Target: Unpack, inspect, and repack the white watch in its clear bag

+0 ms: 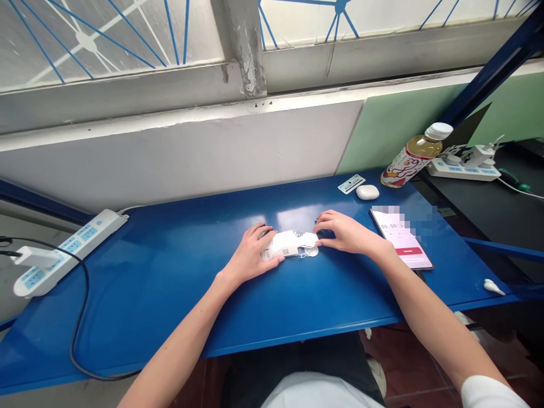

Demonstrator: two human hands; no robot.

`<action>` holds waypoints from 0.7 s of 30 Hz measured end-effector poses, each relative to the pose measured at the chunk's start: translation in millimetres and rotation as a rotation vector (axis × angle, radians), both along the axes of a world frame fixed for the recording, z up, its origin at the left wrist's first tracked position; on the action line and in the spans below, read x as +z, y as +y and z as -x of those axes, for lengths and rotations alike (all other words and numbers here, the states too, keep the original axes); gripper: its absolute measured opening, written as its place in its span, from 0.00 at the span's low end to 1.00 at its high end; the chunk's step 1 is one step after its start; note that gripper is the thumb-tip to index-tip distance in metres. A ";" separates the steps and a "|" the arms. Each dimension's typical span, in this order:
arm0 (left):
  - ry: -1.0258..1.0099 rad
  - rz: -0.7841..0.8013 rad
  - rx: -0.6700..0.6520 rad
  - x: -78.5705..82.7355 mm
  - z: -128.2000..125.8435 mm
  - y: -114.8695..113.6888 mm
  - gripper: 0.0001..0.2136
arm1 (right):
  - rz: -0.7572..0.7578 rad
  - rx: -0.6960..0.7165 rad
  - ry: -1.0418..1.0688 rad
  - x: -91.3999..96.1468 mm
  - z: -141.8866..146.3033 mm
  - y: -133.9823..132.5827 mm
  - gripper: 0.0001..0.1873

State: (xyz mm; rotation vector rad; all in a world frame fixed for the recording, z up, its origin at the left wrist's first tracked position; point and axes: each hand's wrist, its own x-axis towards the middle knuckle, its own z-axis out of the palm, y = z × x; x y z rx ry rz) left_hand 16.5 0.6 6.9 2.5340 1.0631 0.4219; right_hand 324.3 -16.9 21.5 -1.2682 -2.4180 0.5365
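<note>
A small clear plastic packet with white contents lies on the blue table, near its middle. My left hand rests on the packet's left end, fingers curled and thumb pressed against it. My right hand pinches the packet's right end between thumb and fingers. A small round white piece sits at the packet's lower right edge, just under my right fingertips.
A phone with a lit timer screen lies right of my right hand. Behind it are a white earbud case, a small card and a tilted drink bottle. Power strips sit at the far left and far right.
</note>
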 end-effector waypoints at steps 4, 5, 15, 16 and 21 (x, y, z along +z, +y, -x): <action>-0.011 0.001 0.005 -2.7 1.3 0.5 0.28 | -0.029 0.011 0.044 -3.3 10.0 -4.1 0.21; -0.014 -0.002 0.004 -3.5 1.4 0.4 0.28 | -0.031 0.027 0.045 -5.3 14.7 -5.5 0.22; 0.012 -0.015 -0.006 2.7 0.5 0.7 0.25 | -0.079 0.088 0.018 -2.1 20.5 -7.8 0.11; 0.012 -0.008 -0.006 3.2 0.7 1.0 0.25 | -0.059 0.064 0.017 0.3 16.8 -7.3 0.12; 0.005 0.002 0.005 2.2 0.9 0.7 0.25 | -0.100 -0.179 0.042 4.8 4.3 -4.0 0.13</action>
